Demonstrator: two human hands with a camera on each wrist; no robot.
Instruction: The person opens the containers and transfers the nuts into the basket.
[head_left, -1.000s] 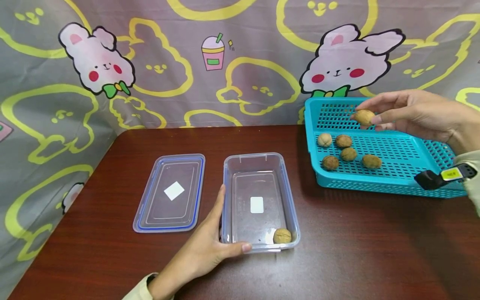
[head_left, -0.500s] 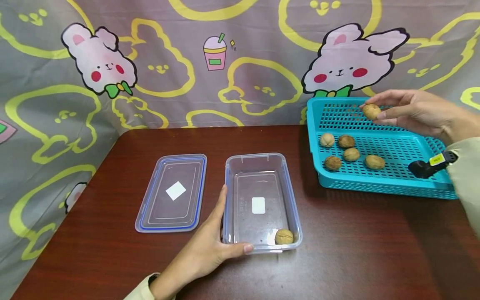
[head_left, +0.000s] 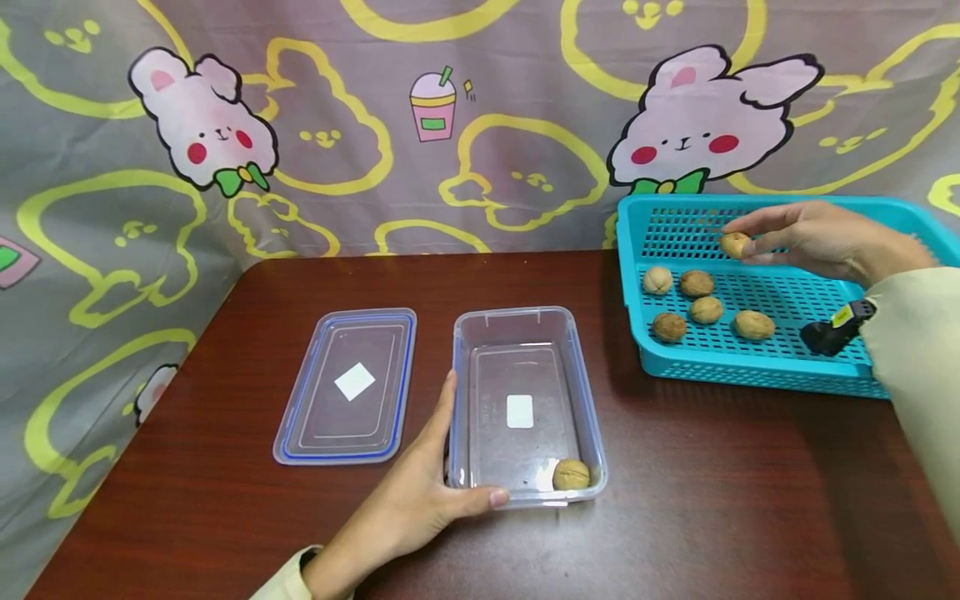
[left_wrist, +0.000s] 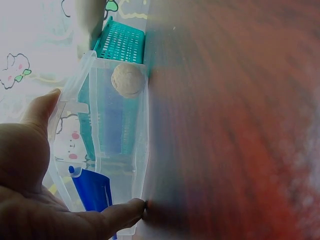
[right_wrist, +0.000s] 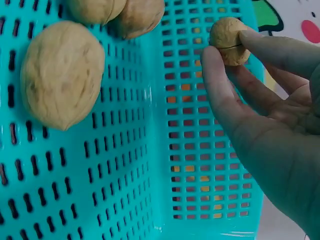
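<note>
My right hand (head_left: 817,237) pinches a walnut (head_left: 735,244) between fingertips and thumb, over the back part of the turquoise basket (head_left: 757,373). In the right wrist view a dark seam shows on that walnut (right_wrist: 231,42). Several other walnuts lie on the basket floor, among them a walnut (head_left: 753,325) nearest the hand. My left hand (head_left: 420,492) rests against the near left corner of a clear plastic container (head_left: 459,400), thumb along the near rim and fingers straight along the left side. One walnut (head_left: 572,474) sits inside at its near right corner.
A clear lid (head_left: 348,425) with a blue seal lies flat on the brown table (head_left: 675,500), left of the container. A patterned cloth (head_left: 315,200) hangs behind the table and along the left side. A dark wrist camera (head_left: 836,329) hangs below my right wrist.
My right hand rises slightly to the right with the walnut, then comes down lower over the basket. The left hand and container stay in place; the head view shifts slightly.
</note>
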